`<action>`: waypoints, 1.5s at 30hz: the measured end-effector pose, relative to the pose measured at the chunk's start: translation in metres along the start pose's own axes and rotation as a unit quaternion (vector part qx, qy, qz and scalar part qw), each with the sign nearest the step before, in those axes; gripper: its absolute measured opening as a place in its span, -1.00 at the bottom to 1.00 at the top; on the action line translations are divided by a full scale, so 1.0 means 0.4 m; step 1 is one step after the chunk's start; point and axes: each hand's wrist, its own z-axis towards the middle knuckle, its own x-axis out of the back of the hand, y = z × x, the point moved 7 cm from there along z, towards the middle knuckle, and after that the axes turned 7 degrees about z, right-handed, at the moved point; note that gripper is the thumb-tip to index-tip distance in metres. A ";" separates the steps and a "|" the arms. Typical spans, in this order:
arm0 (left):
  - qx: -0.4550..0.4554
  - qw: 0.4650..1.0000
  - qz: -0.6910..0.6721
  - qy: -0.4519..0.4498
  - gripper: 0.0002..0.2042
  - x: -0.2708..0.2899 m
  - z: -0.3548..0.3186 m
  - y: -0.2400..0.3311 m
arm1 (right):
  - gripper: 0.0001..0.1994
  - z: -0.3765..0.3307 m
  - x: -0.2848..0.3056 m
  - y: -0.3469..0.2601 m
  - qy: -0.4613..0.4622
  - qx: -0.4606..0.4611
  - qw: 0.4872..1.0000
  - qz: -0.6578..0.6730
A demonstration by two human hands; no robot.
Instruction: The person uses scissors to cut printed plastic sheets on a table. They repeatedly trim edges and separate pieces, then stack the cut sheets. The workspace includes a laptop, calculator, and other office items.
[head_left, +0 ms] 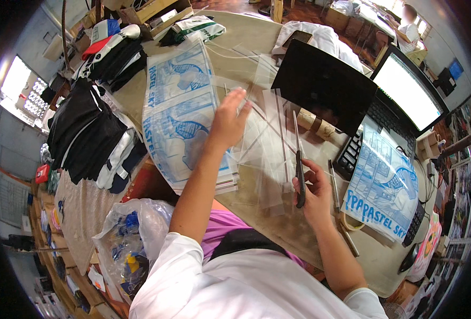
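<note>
While one scissors sits gripped in right hand, left hand spread on clear bags.

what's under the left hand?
The left hand presses flat on clear plastic bags spread over the table, beside a stack of blue-printed bags. The table surface shows through the plastic; whatever lies directly beneath the palm is covered.

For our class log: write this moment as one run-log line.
left hand: flat on clear plastic bags | right hand: holding scissors, blades pointing away | printed bags: beside left hand
</note>
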 end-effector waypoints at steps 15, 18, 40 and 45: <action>0.345 0.889 0.282 0.103 -0.33 0.347 -0.327 -0.401 | -0.53 -0.013 -0.027 0.018 -0.001 0.003 0.999 0.032; 0.320 0.881 0.323 0.133 -0.38 0.340 -0.312 -0.374 | -0.53 -0.017 -0.028 0.016 -0.002 0.003 1.000 0.016; 0.330 0.910 0.090 0.235 -0.71 0.480 -0.316 -0.447 | -0.54 -0.014 -0.012 -0.010 0.018 0.029 0.999 0.003; 0.342 0.908 0.042 0.238 -0.82 0.476 -0.333 -0.463 | -0.55 -0.014 -0.010 -0.011 0.016 0.040 0.999 0.000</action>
